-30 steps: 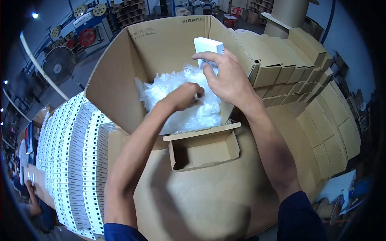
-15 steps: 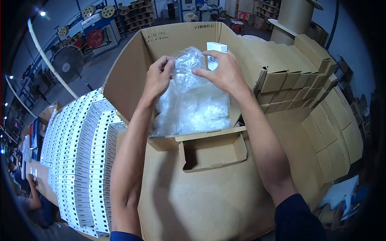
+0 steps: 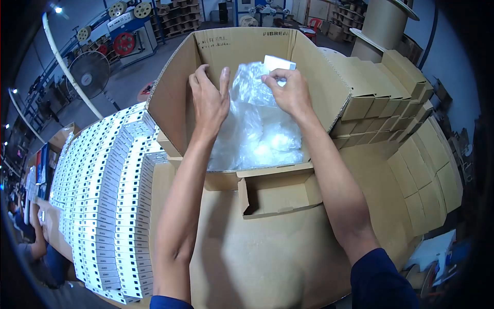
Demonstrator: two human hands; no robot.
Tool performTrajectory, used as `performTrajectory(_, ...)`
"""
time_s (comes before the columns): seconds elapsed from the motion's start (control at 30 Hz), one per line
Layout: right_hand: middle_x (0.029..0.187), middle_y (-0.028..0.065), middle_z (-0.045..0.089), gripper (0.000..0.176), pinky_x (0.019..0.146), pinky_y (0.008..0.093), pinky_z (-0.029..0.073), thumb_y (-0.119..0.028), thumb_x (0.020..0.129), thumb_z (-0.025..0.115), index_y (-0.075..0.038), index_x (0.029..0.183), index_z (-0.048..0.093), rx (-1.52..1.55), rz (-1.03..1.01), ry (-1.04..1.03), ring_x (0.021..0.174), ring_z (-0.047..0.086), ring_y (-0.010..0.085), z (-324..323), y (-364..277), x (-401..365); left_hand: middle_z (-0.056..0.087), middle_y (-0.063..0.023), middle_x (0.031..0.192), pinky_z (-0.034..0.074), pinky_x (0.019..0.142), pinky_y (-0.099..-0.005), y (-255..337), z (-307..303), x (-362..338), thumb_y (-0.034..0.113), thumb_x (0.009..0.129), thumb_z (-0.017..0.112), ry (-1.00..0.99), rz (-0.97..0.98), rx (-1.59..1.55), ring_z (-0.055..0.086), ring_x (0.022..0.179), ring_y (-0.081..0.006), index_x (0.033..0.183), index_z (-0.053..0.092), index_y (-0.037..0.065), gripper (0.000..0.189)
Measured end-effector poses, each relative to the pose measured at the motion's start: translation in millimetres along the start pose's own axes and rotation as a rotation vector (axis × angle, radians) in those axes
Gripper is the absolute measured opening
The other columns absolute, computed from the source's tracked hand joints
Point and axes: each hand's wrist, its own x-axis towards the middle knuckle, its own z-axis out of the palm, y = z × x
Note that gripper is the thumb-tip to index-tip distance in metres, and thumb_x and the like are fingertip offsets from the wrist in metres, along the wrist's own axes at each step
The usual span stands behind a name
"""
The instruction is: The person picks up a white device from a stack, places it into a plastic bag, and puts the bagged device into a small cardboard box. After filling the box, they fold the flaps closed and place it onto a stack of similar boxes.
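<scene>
Over a large cardboard box point(image 3: 242, 44), my right hand point(image 3: 290, 92) pinches the edge of a clear plastic bag point(image 3: 252, 87). A small white box point(image 3: 279, 63) shows just behind those fingers; whether the hand touches it I cannot tell. My left hand point(image 3: 210, 100) is raised to the left of the bag, thumb and fingers apart, holding nothing. More clear plastic bags point(image 3: 267, 139) fill the large box below both hands. A small open cardboard box point(image 3: 280, 198) lies against its front side, on the brown work surface point(image 3: 257, 257).
Rows of stacked white boxes point(image 3: 98, 206) stand at the left. Stacked brown cartons point(image 3: 373, 103) are at the right, with flatter cartons point(image 3: 422, 180) nearer. Farther back are a fan point(image 3: 87, 77) and a large spool point(image 3: 383, 23). A person's arm point(image 3: 38, 232) shows at the far left.
My left hand has let go of the bag and opened beside it. My right fingers have closed on the bag's edge. The view has shifted slightly.
</scene>
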Motion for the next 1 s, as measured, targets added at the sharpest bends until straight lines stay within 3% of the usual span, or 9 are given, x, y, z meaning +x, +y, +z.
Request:
performTrajectory(0.07,0.084,0.0138,0.075,0.025,0.076,0.0361,0.053,-0.024,0.088,0.08,0.0,0.093,0.078,0.006,-0.059,0.063,0.078,0.068,0.0202,-6.5,-4.1,-3.1,0.056,-0.0285,0.124,0.046,0.102,-0.0465,15.7,-7.2,-3.4,0.044,0.101,0.061,-0.031,-0.031,-0.048,0.058,0.117,-0.0414,0.134,0.051,-0.008,0.062)
performTrajectory(0.1,0.086,0.0164,0.073,0.021,0.081,0.0402,0.053,-0.025,0.086,0.081,-0.006,0.092,0.08,0.093,0.01,0.038,0.084,0.069,0.0303,-9.4,-7.2,-2.8,0.063,-0.0253,0.114,0.049,0.098,-0.0465,23.1,-6.9,-3.0,0.047,0.099,0.063,0.009,-0.039,-0.043,0.063,0.109,-0.0393,0.13,0.055,-0.009,0.065)
performTrajectory(0.2,0.084,0.014,0.072,0.021,0.077,0.0363,0.052,-0.025,0.087,0.081,-0.004,0.092,0.079,0.25,-0.033,-0.037,0.081,0.067,0.0234,-30.9,-24.2,-21.3,0.07,-0.0186,0.092,0.053,0.09,-0.0456,44.5,-21.2,-6.5,0.05,0.097,0.066,-0.134,-0.218,-0.147,0.07,0.093,-0.0357,0.12,0.063,-0.009,0.063)
performTrajectory(0.23,0.084,0.0111,0.068,0.02,0.072,0.0336,0.049,-0.021,0.089,0.079,-0.002,0.092,0.077,0.217,-0.008,-0.1,0.077,0.062,0.0171,-46.6,-42.7,-33.5,0.063,-0.0075,0.069,0.053,0.072,-0.0391,46.8,-24.5,-11.7,0.042,0.099,0.067,-0.114,-0.103,-0.203,0.065,0.069,-0.0225,0.101,0.068,-0.006,0.049)
performTrajectory(0.37,0.085,0.006,0.062,0.017,0.07,0.0301,0.044,-0.017,0.094,0.074,0.0,0.093,0.073,0.346,-0.008,-0.098,0.076,0.052,0.0132,-80.0,-53.5,-75.2,0.054,0.0045,0.077,0.036,0.062,-0.022,76.2,-60.3,-55.3,0.019,0.109,0.057,-0.075,-0.1,-0.514,0.043,0.071,-0.0029,0.088,0.061,0.0,0.028)
performTrajectory(0.57,0.078,-0.0038,0.059,0.02,0.069,0.027,0.037,-0.019,0.099,0.071,-0.002,0.087,0.069,0.612,0.062,-0.224,0.077,0.046,0.0076,-122.5,-79.6,-166.5,0.058,-0.0001,0.098,0.046,0.074,-0.0212,108.5,-99.9,-173.9,0.021,0.112,0.048,-0.074,-0.322,-0.941,0.051,0.084,-0.0039,0.112,0.053,0.005,0.017)
performTrajectory(0.63,0.087,-0.0014,0.061,0.021,0.07,0.0265,0.042,-0.021,0.098,0.074,-0.001,0.094,0.07,0.779,0.255,-0.285,0.083,0.05,0.0076,-127.8,-70.7,-203.5,0.059,-0.0002,0.095,0.046,0.072,-0.0207,116.2,-104.5,-210.5,0.02,0.112,0.049,-0.04,-0.334,-0.892,0.053,0.082,-0.0033,0.112,0.052,0.005,0.016)
performTrajectory(0.87,0.112,0.0087,0.06,0.026,0.084,0.0294,0.05,-0.018,0.096,0.076,0.004,0.108,0.071,0.755,0.311,-0.399,0.098,0.058,0.0137,-137.7,-51.0,-278.6,0.062,-0.0002,0.079,0.039,0.051,-0.0191,134.2,-121.0,-287.7,0.015,0.108,0.058,-0.269,-0.434,-0.831,0.054,0.062,-0.0014,0.104,0.047,0.007,0.014)
performTrajectory(1.0,0.101,0.0074,0.065,0.023,0.081,0.0299,0.052,-0.02,0.102,0.067,0.002,0.109,0.072,1.147,0.676,-0.246,0.086,0.061,0.0117,-137.9,-30.0,-318.3,0.051,-0.0006,0.073,0.038,0.046,-0.0221,135.6,-152.0,-309.5,0.012,0.107,0.057,-0.252,-0.796,-1.462,0.045,0.05,-0.0079,0.096,0.042,0.013,0.018)
